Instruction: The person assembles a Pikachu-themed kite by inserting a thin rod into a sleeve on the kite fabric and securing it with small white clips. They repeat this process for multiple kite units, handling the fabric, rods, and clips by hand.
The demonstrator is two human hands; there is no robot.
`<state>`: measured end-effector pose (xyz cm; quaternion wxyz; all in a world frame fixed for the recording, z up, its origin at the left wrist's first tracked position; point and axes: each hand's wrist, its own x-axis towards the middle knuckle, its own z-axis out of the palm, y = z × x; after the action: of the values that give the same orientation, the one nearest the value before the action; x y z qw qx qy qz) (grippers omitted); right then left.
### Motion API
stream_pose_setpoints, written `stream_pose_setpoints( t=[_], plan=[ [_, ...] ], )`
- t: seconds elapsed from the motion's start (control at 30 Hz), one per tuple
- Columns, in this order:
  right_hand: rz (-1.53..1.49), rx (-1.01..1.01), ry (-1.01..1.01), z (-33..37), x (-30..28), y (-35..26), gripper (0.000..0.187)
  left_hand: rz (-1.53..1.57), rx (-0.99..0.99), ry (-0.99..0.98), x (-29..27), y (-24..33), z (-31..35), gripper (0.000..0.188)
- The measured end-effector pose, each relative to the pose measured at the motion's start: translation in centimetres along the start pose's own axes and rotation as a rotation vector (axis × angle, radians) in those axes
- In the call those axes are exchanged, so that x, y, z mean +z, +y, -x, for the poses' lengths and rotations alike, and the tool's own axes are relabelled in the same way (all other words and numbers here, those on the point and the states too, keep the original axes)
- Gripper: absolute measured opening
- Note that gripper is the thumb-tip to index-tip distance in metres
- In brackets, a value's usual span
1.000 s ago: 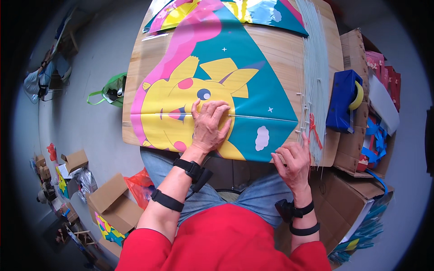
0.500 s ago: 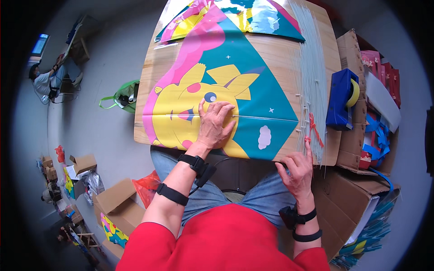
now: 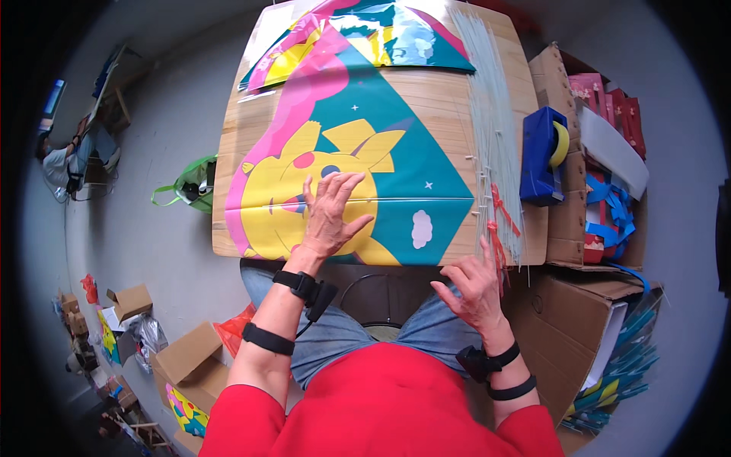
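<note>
A colourful kite (image 3: 396, 145) with a yellow cartoon figure on teal and pink lies flat on the wooden table (image 3: 457, 95). My left hand (image 3: 331, 213) presses flat on the kite's yellow part, fingers spread. My right hand (image 3: 474, 286) hovers at the table's near right edge, fingers apart and empty, just below a bundle of thin pale rods (image 3: 491, 129) tied with red strings (image 3: 499, 221). A thin spar runs across the kite from my left hand toward the rods.
A blue tape dispenser (image 3: 542, 156) sits on cardboard boxes (image 3: 571, 228) to the right, with red packets and blue strips. More kites (image 3: 358, 30) lie at the table's far end. Open boxes (image 3: 183, 365) and a green bag (image 3: 190, 183) stand on the floor left.
The right hand has dropped from the red strings at the table edge toward my lap. The left hand has stayed on the kite, fingers now more spread.
</note>
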<state>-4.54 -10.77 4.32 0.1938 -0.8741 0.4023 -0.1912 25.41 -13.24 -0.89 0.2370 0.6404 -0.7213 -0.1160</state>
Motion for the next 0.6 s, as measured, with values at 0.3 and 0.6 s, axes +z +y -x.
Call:
stream_pose_setpoints(
  t=[0.3,0.6],
  plan=[
    [-0.011,0.020,-0.001,6.0,0.7,0.2,0.017,0.019,0.122,-0.027,-3.5,4.8,7.4,0.054],
    [-0.070,0.079,0.224,13.0,-2.4,-0.8,0.010,0.221,0.395,-0.502,-0.6,10.2,12.3,0.021]
  ],
)
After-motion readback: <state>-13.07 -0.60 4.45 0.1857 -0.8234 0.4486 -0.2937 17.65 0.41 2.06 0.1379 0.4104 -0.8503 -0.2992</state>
